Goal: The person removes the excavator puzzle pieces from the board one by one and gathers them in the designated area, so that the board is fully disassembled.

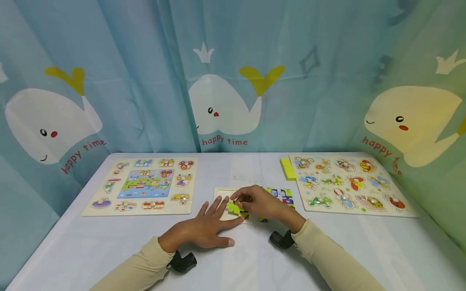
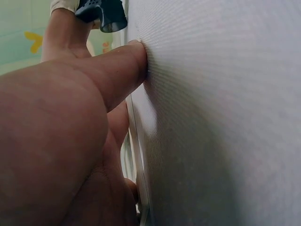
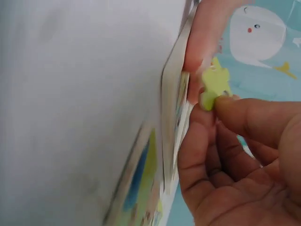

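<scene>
My right hand (image 1: 260, 202) pinches a yellow-green jigsaw piece (image 3: 216, 82) between thumb and index finger, close over a small pale wooden puzzle tray (image 1: 219, 190). The piece has rounded knobs and stands tilted in the right wrist view. My left hand (image 1: 205, 230) lies with its fingers spread, fingertips on the tray's left part and thumb resting on the table. A darker patterned piece (image 1: 244, 215) shows in the tray below the held piece; the right hand hides much of the tray. Colourful jigsaw pieces (image 1: 284, 196) lie together just right of the tray.
A vehicle peg puzzle board (image 1: 194, 173) lies at the back left, an insect peg puzzle board (image 1: 303, 202) at the back right. Beside the insect board is a yellow-green block (image 1: 288, 169). A blue whale-print curtain (image 1: 153, 81) stands behind the white table (image 1: 247, 262).
</scene>
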Demonstrator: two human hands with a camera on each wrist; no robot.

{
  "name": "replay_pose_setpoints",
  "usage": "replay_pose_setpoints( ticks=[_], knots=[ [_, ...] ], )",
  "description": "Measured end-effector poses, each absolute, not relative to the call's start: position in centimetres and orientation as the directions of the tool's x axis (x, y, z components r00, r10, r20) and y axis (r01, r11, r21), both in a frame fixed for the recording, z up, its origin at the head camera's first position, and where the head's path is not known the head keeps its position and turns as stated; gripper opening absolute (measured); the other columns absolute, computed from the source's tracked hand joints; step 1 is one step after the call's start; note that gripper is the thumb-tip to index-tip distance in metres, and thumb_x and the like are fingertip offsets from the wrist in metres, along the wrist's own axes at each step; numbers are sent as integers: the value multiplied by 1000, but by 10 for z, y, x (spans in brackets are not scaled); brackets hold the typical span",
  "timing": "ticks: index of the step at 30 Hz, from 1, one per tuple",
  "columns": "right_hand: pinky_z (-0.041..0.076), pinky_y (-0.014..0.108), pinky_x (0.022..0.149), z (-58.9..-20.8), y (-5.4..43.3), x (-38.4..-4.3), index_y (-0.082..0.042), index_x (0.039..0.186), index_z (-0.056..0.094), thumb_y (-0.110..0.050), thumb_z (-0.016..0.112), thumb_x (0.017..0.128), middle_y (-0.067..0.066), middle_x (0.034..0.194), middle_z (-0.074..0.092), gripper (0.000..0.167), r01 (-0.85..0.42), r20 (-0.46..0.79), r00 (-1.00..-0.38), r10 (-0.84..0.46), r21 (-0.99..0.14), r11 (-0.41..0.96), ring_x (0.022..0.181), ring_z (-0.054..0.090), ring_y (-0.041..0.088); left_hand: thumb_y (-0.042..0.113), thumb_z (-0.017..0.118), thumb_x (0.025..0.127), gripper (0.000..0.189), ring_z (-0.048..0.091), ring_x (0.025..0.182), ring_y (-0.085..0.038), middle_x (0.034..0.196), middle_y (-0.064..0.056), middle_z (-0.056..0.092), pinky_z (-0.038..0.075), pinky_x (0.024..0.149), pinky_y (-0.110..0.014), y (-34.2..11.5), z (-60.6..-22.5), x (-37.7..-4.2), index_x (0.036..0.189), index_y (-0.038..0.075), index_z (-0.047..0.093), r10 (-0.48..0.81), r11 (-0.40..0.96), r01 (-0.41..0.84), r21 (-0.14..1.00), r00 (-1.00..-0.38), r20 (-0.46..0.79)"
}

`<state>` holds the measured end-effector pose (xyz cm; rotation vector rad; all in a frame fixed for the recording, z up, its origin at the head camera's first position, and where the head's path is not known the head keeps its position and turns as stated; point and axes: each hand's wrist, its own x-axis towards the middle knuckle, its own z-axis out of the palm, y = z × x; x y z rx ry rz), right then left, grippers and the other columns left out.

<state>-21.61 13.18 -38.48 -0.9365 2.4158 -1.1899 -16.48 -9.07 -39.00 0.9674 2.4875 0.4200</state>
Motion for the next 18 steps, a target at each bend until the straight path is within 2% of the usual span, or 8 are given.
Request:
replay_pose_setpoints(
  ticks=[3,10,18],
  knots=[
    [51,28,69,-383,135,-217,2,114,66,9,56,92,2,92,66,25,-434,43,-754,-656,-783,447,78,61,15,55,49,97,62,-17,145,-31,161,-12,-10,-5,111,-58,-90,-392,-165,153,36,31,695,709,566,420,-662,-281],
    [51,28,64,-380,146,-221,4,115,65,6,56,94,5,94,67,23,-463,59,-725,-686,-779,423,76,62,16,55,49,97,62,-16,145,-32,161,-14,-10,-4,111,-58,-89,-392,-165,153,36,30,700,705,574,417,-657,-279],
    [48,27,63,-372,170,-226,2,114,67,4,58,93,3,93,67,23,-473,62,-751,-657,-746,469,76,58,16,55,48,97,63,-17,145,-31,161,-14,-10,-4,112,-57,-89,-392,-165,154,36,29,693,713,571,406,-663,-283]
  ],
)
